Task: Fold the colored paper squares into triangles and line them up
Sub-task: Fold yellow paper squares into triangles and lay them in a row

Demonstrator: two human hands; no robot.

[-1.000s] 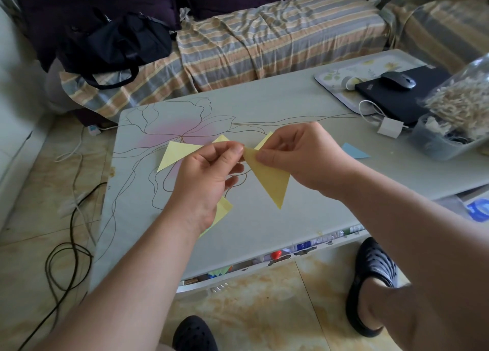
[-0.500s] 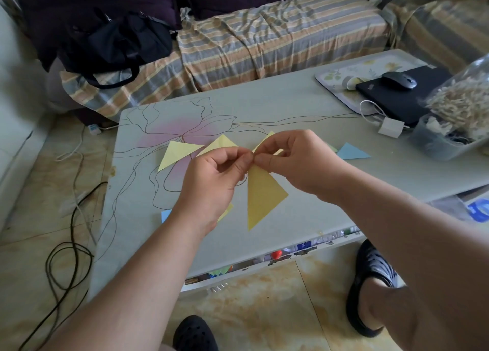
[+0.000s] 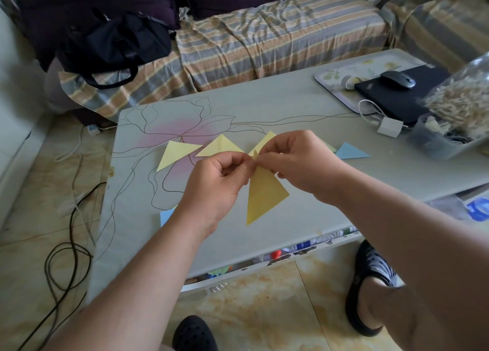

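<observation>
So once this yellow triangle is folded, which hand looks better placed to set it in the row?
Probably the right hand: it pinches the yellow triangle beside the row's open stretch before the blue triangle; the left hand sits nearer the laid pieces.

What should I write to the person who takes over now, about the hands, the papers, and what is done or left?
Left hand and right hand: both pinch the top corner of the darker yellow triangle, held above the table.
Done: two pale yellow triangles lie in a row on the table; a third shows behind the right hand, and a blue triangle lies at the right end.
Left: finish the crease on the held triangle and lay it in the row.
A blue paper shows under the left wrist, mostly hidden; I cannot tell if it is folded.
</observation>
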